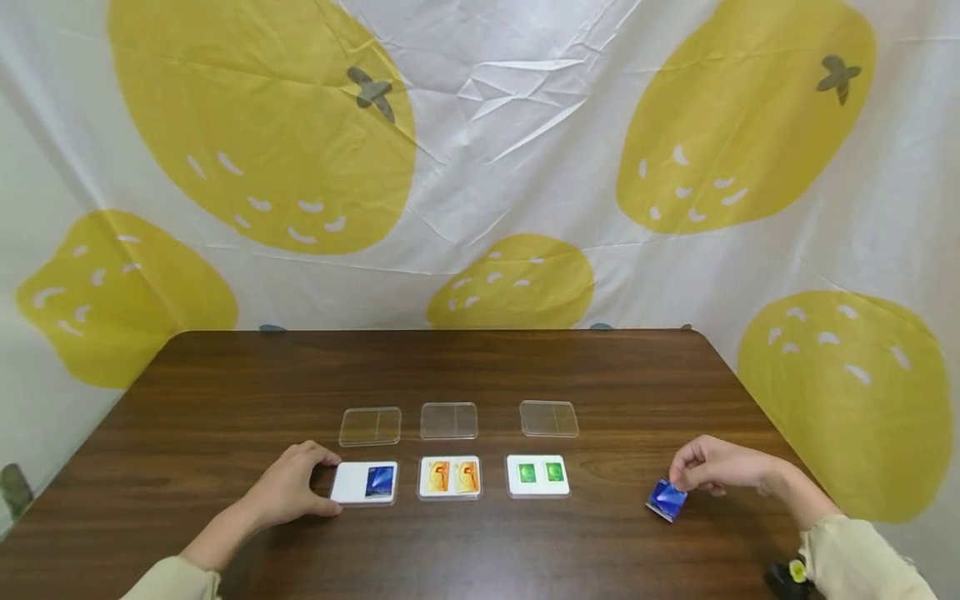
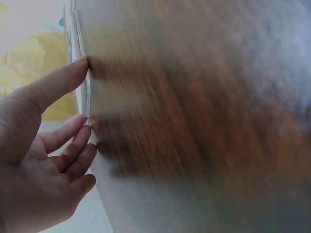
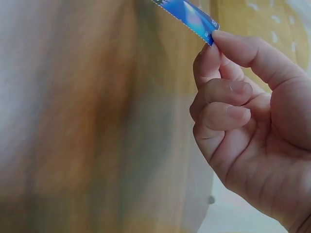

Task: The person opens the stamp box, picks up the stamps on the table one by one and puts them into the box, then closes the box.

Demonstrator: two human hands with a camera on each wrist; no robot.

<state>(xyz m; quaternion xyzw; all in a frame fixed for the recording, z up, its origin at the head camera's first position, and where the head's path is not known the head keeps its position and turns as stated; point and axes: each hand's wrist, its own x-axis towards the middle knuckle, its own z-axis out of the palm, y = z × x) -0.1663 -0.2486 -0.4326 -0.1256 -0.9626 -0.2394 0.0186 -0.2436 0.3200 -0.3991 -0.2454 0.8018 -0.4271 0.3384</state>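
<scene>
My left hand (image 1: 281, 487) holds the left edge of a flat clear plastic case with a white insert (image 1: 347, 483), thumb at the near corner and index finger at the far one. One dark blue stamp (image 1: 380, 481) lies on the right half of that insert. Off to the right, just above the table, my right hand (image 1: 723, 467) pinches another blue stamp (image 1: 666, 498) between thumb and index finger. Its perforated edge shows in the right wrist view, where the blue stamp (image 3: 187, 17) is partly cut off by the frame.
A middle case (image 1: 450, 495) holds two orange stamps, and a right case (image 1: 537, 491) two green ones. Behind the row lie three clear lids: left (image 1: 360, 426), middle (image 1: 442, 421), right (image 1: 542, 418). All rest on a brown wooden table (image 1: 622, 375) before a lemon-print cloth (image 1: 517, 192).
</scene>
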